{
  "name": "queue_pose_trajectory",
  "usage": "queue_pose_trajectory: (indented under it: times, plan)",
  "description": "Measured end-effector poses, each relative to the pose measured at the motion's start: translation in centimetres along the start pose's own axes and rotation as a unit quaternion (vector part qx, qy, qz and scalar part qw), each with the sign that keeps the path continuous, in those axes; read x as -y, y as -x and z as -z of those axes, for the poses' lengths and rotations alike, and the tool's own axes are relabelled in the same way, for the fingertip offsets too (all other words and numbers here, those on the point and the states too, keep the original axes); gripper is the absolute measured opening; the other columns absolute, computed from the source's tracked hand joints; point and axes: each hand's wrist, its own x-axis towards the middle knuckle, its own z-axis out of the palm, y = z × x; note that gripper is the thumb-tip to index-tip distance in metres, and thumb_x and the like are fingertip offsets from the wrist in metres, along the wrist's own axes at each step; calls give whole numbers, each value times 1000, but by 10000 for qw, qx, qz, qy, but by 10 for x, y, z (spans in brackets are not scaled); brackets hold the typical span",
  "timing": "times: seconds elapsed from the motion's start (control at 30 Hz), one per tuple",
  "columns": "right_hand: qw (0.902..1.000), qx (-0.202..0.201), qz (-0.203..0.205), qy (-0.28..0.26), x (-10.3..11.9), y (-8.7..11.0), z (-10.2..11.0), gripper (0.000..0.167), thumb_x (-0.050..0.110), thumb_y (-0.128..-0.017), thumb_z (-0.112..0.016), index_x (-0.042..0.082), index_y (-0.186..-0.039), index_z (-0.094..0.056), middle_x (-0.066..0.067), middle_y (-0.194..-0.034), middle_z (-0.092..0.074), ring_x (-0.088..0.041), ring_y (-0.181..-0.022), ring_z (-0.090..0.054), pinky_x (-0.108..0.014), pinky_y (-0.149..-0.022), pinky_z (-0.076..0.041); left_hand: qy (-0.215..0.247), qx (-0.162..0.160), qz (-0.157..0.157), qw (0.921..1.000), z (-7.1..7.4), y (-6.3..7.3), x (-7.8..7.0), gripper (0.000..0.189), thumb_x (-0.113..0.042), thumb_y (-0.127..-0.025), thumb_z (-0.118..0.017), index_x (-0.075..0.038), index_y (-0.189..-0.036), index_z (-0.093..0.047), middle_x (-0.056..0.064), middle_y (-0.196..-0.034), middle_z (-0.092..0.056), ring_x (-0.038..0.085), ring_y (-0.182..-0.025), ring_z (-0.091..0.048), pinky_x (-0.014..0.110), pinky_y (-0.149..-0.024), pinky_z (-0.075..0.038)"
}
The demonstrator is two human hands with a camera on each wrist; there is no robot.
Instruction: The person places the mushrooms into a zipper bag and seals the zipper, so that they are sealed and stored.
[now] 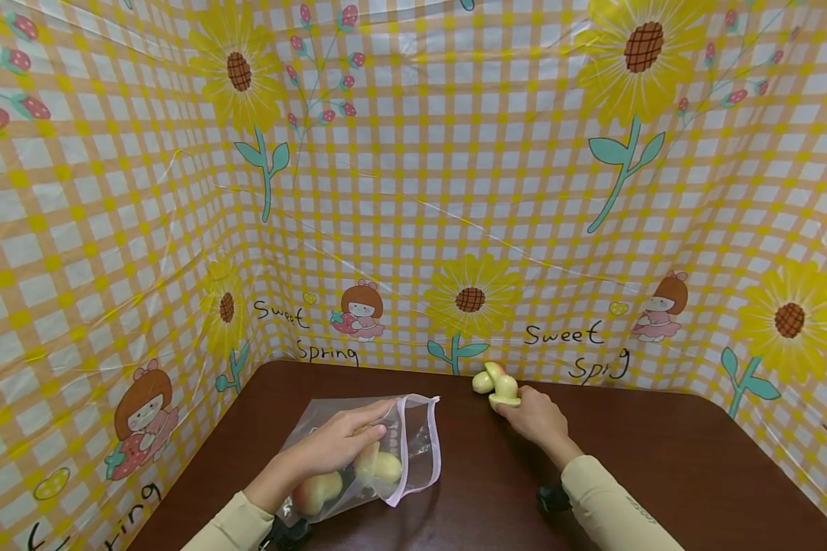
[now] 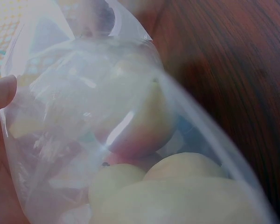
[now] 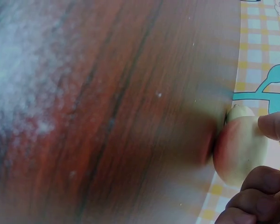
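Observation:
A clear zip bag (image 1: 420,451) with a pale pink edge at its mouth lies on the table, several yellow-green pears (image 1: 318,490) with red blush inside. Over the bag's upper side rests my left hand (image 1: 331,444), fingers extended and thumb spread. The left wrist view shows pears (image 2: 142,121) through the cloudy plastic, with a fingertip at the bag's edge. Toward the table's back edge, my right hand (image 1: 536,419) holds a pale pear (image 1: 505,401) beside other pears (image 1: 483,383). Up close, the thumb and curled fingers are around a red-blushed pear (image 3: 240,151).
The dark brown wood-grain table (image 1: 482,490) has rounded back corners. A checked cloth (image 1: 455,191) printed with sunflowers and cartoon girls hangs along the back and both sides. Dark wrist straps (image 1: 554,499) show beneath the sleeves.

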Motion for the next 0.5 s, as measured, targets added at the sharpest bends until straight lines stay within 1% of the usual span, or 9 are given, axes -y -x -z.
queue_pose_trajectory:
  times: [0.07, 0.27, 0.5]
  plan:
    - [10000, 15, -34, -10, 0, 1, 0, 69, 54, -89, -68, -3, -127, -59, -18, -99, -68, -28, -73, -61, -40, -54, -44, 12, 12, -31, 10000, 0, 0, 1, 54, -38, -109, -42, -16, -158, -35, -4, -161, -35, 23, -150, -33, 49, -121, -29]
    - [10000, 15, -45, -55, 0, 4, 3, 67, 52, -90, -68, -4, -126, -60, -18, -96, -68, -28, -73, -61, -40, -54, -44, 5, -5, -107, 9999, -1, 0, 4, 54, -38, -109, -43, -15, -157, -36, -3, -161, -35, 27, -150, -33, 49, -121, -28]
    - [9999, 20, -65, -93, -2, 6, 6, 69, 57, -89, -67, -2, -123, -59, -14, -90, -65, -27, -71, -58, -39, -53, -43, 0, -53, -120, 9999, -1, -1, 5, 53, -38, -108, -43, -20, -158, -36, -6, -161, -35, 25, -149, -34, 49, -121, -29]
